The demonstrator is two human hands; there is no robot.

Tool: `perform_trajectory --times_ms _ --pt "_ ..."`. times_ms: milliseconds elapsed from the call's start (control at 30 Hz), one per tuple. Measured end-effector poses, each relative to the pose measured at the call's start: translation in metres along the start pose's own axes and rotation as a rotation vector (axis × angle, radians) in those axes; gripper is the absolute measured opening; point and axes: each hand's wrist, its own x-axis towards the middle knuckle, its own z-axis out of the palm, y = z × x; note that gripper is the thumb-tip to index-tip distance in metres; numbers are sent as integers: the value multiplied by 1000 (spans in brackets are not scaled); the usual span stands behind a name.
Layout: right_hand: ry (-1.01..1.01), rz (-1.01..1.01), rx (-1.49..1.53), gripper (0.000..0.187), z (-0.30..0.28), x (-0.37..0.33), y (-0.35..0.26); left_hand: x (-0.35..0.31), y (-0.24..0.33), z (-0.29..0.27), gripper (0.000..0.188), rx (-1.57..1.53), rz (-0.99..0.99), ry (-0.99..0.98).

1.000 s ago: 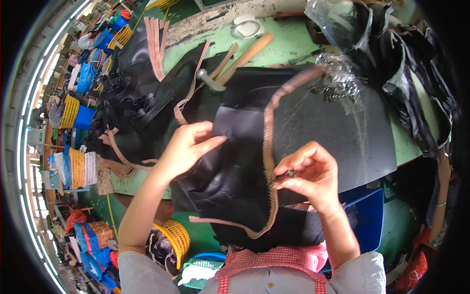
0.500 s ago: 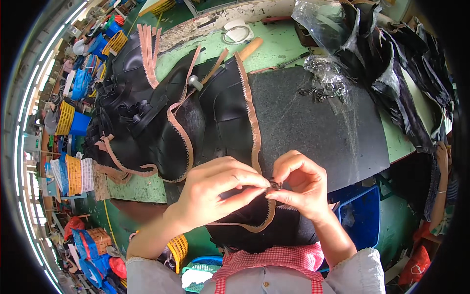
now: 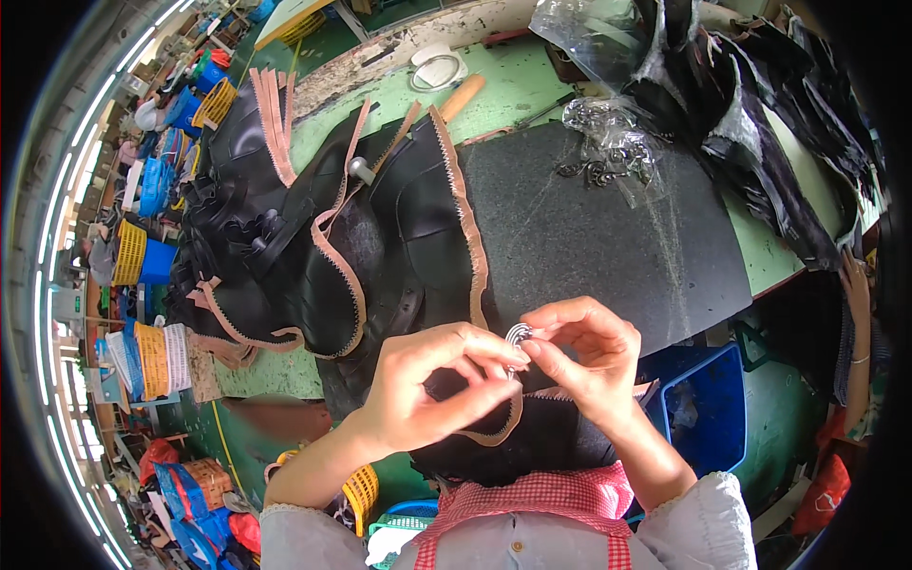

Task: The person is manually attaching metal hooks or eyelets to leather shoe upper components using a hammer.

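Observation:
Both hands meet over the near edge of the work, pinching a small curved metal piece (image 3: 519,333) with shiny, ridged bands. My left hand (image 3: 427,380) closes thumb and fingertips at its lower end, while my right hand (image 3: 591,353) grips its right side. Beneath and left of them lie black leather boot uppers (image 3: 418,204) edged with brown zigzag-cut zipper tape (image 3: 464,204). A clear plastic bag (image 3: 613,133) rests on the dark mat (image 3: 589,252); similar dark metal pieces (image 3: 608,173) lie in or beside it.
Black pieces with pale lining (image 3: 750,142) pile at the far right. Behind the uppers are a wooden handle (image 3: 464,97) and a ring-shaped item (image 3: 436,72). A blue bin (image 3: 708,408) stands below the table's right side. Another person's arm (image 3: 858,323) shows at far right.
The metal piece has turned in my fingers and now shows a bright ridged face, raised slightly. My left fingers have shifted their pinch. The whole view has moved a little.

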Motion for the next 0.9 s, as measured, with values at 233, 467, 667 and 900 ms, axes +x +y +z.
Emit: perform_trajectory --times_ms 233,467,667,900 --pt "-12 -119 -234 21 -4 5 1 5 0 3 18 -297 -560 -82" --pt "-96 -202 -326 18 -8 5 -1 0 6 5 35 -174 -490 -166" --pt "-112 -186 -346 20 -5 3 -6 -9 3 17 32 -18 -437 -78" --pt "-171 -54 -278 21 -14 -8 -8 -22 -13 24 33 -357 -516 -133"
